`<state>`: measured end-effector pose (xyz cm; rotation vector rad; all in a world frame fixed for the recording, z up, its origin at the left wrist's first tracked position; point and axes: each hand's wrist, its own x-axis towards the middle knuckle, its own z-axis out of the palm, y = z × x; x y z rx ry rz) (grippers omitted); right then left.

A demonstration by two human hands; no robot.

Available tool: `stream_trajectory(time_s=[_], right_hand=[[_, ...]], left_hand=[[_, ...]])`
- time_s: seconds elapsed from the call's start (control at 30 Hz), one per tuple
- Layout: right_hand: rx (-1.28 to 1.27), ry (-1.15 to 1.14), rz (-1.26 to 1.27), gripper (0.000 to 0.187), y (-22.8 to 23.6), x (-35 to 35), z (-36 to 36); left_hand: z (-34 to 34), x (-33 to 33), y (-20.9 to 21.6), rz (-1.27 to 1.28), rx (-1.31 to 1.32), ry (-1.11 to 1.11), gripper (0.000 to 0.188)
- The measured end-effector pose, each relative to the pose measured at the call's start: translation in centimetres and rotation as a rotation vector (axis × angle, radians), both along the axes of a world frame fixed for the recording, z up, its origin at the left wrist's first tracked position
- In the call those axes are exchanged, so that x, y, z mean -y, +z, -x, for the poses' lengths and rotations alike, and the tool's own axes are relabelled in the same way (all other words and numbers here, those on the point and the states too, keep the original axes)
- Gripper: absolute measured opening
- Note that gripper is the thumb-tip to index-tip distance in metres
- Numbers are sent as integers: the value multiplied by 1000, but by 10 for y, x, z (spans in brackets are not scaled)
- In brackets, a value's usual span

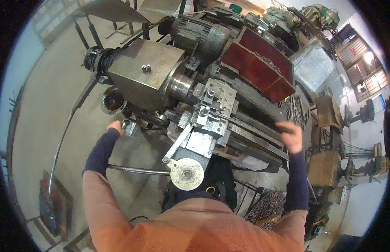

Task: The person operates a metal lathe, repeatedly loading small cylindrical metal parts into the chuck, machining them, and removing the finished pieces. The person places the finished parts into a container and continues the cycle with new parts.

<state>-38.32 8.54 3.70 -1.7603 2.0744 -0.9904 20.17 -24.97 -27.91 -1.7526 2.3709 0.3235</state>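
In front of me stands a small metal lathe with a boxy grey headstock (140, 63), a shiny round chuck (181, 87) and a tool slide (213, 113). At the slide's near end is a round handwheel disc (187, 174), with a flat lever (178, 143) beside it. Below the headstock, my left hand (114, 126) is closed at a metal fitting (131, 128); what its fingers hold is hidden. My right hand (290, 137) hovers by the right end of the lathe bed (255, 136), fingers bent and apart from the thumb, with nothing visible in them.
A red tray (258, 63) with small metal pieces sits behind the slide. Two small cylinders (146, 68) stand on the headstock. A motor (199, 35) is behind it. A long rod (65, 134) runs down at left to a floor pedal (52, 203). Many small parts (266, 206) lie at lower right.
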Motion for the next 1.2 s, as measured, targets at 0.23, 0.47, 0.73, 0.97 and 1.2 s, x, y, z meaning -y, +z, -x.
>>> stream_trajectory(time_s=[0.23,0.47,0.73,0.97,1.2], right_hand=[[8,-570,-187,33,-59,-153,109],[-364,-951,-1013,43,-111,-319,211],[-369,-1115,-1137,38,-154,-372,233],[-325,-1285,-960,32,-173,-387,131],[-198,-1459,-789,41,-192,-379,67]], left_hand=[[-21,-4,23,84,155,-5,27],[-111,-77,98,-42,-261,289,40],[-118,-161,91,-78,-936,1027,32],[-128,-179,79,30,-889,1142,25],[-194,-156,10,204,-766,884,51]])
